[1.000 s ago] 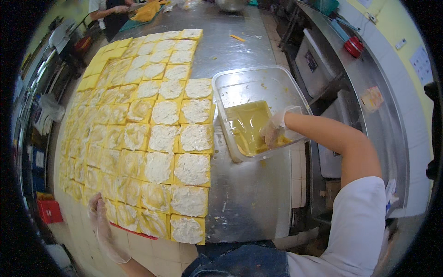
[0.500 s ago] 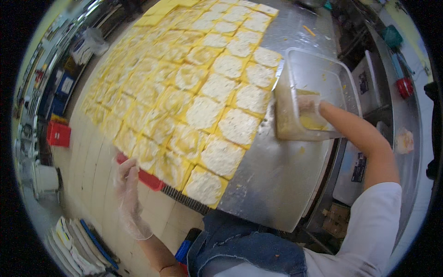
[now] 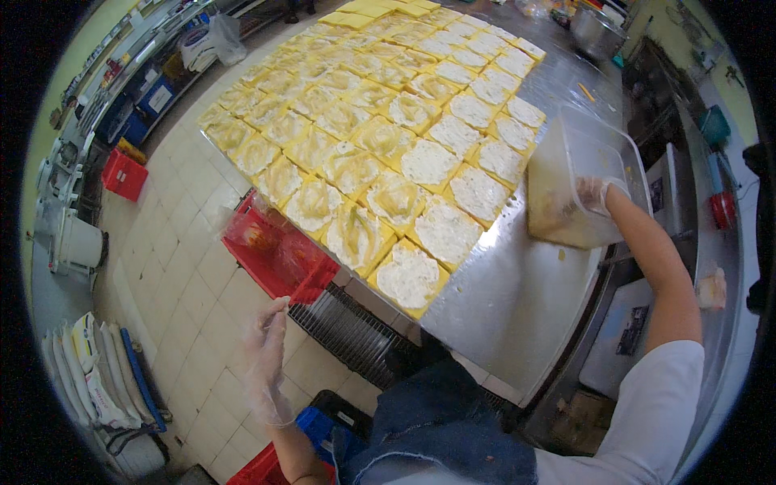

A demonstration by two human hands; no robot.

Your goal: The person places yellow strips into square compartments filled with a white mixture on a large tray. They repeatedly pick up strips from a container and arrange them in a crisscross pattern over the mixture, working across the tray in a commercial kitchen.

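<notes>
Rows of flat yellow squares (image 3: 408,275), each topped with a white spread, cover much of the metal table (image 3: 501,299). Toward the left, the squares also carry pale yellow pieces or a filling on the spread, too indistinct to name. My right hand (image 3: 594,192), in a clear glove, reaches into a translucent plastic tub (image 3: 558,137) at the table's right side. Its fingers show only dimly through the tub's wall. Off the table's near left edge, my gloved left hand (image 3: 268,343) hangs in the air with fingers curled together and nothing visible in them.
Below the table's left edge stands a red crate (image 3: 279,255) beside a dark wire rack (image 3: 343,331). A metal pot (image 3: 598,32) sits at the far right. Stacked sacks (image 3: 101,376) and another red crate (image 3: 124,174) are on the tiled floor at left. Lidded bins (image 3: 618,335) line the right.
The view has shifted, so the table appears farther up and right, and more of the red crate shows. My left hand is now farther from the table edge. My right hand stays inside the tub.
</notes>
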